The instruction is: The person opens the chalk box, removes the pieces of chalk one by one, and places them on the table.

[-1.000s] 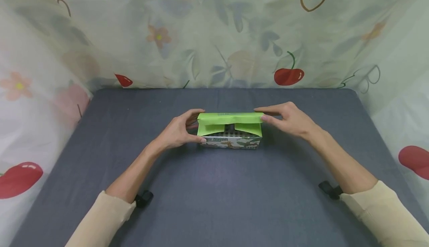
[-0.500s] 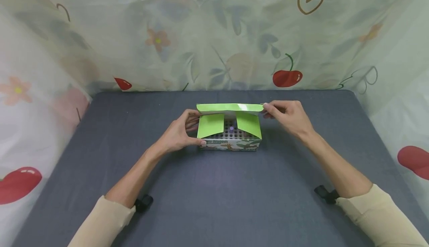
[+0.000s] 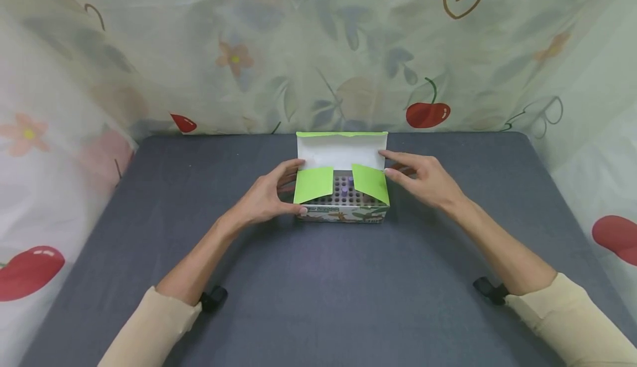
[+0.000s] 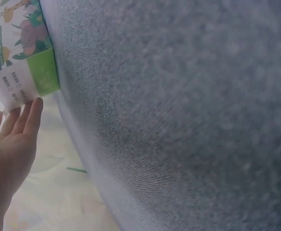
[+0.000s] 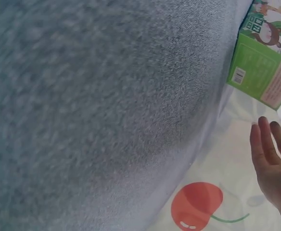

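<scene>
A cardboard box [image 3: 343,214] with animal pictures stands on the table, its lid [image 3: 341,151] folded up at the back to show a white inside. Two green side flaps [image 3: 314,185] lean inward over the opening. Between them shows a grey insert [image 3: 339,199] with rows of round holes, with two small purple pieces [image 3: 344,191] upright in it. My left hand [image 3: 266,194] holds the box's left end, thumb at the front corner and fingers behind. At the right end, my right hand [image 3: 423,178] has its fingers extended beside the lid's right edge; contact is hard to tell.
The box rests on a dark grey cloth-covered table [image 3: 318,289]. A patterned curtain [image 3: 318,52] hangs along the table's back edge and both sides. Black straps [image 3: 490,289] sit on both wrists below beige sleeves [image 3: 567,323].
The lid has swung up and back from over the opening, uncovering the insert. My right hand pinched the lid's corner, then loosened its fingers. The left hand has stayed on the box.
</scene>
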### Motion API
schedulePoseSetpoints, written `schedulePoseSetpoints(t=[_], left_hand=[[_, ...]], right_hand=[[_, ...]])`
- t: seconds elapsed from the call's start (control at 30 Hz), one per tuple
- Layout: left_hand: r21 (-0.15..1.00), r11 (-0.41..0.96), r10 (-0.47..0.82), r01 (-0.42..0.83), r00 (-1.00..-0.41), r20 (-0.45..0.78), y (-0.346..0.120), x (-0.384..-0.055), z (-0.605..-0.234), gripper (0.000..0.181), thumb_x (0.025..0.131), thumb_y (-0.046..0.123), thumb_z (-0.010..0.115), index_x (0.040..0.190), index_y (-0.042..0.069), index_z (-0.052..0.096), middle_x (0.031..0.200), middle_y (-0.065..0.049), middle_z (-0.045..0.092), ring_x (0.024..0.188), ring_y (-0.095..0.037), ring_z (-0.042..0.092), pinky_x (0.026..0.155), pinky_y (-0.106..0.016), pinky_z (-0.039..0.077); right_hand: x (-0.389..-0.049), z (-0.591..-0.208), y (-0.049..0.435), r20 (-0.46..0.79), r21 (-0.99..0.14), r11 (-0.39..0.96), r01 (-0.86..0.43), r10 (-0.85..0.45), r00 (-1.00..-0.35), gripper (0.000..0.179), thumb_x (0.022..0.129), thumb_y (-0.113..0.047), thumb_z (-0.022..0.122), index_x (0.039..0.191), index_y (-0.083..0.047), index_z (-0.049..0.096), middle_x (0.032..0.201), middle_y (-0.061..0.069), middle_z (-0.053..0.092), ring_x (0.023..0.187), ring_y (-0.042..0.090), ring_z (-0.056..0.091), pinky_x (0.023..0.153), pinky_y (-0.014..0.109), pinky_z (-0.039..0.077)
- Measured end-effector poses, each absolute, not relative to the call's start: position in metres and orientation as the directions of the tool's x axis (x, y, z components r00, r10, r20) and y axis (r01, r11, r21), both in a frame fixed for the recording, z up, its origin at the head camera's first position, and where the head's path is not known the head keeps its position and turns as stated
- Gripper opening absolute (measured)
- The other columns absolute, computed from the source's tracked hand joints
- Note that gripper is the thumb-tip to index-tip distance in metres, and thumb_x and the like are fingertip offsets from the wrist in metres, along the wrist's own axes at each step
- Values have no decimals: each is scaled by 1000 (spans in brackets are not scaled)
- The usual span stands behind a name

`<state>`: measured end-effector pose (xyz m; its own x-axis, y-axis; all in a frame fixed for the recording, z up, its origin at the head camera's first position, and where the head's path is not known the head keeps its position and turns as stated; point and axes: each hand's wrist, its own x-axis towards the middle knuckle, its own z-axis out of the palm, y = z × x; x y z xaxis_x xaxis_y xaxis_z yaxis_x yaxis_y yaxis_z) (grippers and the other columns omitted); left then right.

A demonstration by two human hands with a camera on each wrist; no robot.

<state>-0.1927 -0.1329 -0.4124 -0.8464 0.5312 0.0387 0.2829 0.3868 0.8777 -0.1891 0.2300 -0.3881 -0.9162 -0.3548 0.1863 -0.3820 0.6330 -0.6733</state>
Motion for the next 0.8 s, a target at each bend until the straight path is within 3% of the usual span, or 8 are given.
schedulePoseSetpoints(t=[0.2,0.43,0.6,0.8], left_hand=[[854,441,535,278,-845,-1,-134,-196,-409,102,76,20,89,157,23,27,158,-3,34,139,-23,42,106,-35,44],[825,498,545,267,-837,-57,-134,-197,-406,102,79,23,87,159,20,25,160,-4,31,136,-28,46,103,-38,47],[836,489,550,250,-832,-73,-131,-194,-401,100,80,21,86,159,16,25,159,-8,32,137,-31,45,104,-40,46],[823,499,553,270,-831,-62,-131,-192,-402,99,81,25,85,159,16,24,160,-6,31,137,-30,45,105,-39,46]], right_hand=[[-190,-392,232,72,-633,684,-363,-415,-907,59,97,-41,64,151,-27,45,130,9,64,106,23,65,90,49,51],[-190,-398,231,-41,-604,718,-347,-463,-885,73,97,-52,58,158,-22,30,145,12,51,113,26,63,95,48,50],[-187,-402,230,-79,-614,717,-330,-471,-878,77,97,-54,57,159,-23,24,151,12,45,113,25,63,95,47,50],[-184,-403,230,-83,-615,711,-342,-489,-868,80,97,-52,59,160,-24,20,147,12,48,106,22,64,89,44,52]])
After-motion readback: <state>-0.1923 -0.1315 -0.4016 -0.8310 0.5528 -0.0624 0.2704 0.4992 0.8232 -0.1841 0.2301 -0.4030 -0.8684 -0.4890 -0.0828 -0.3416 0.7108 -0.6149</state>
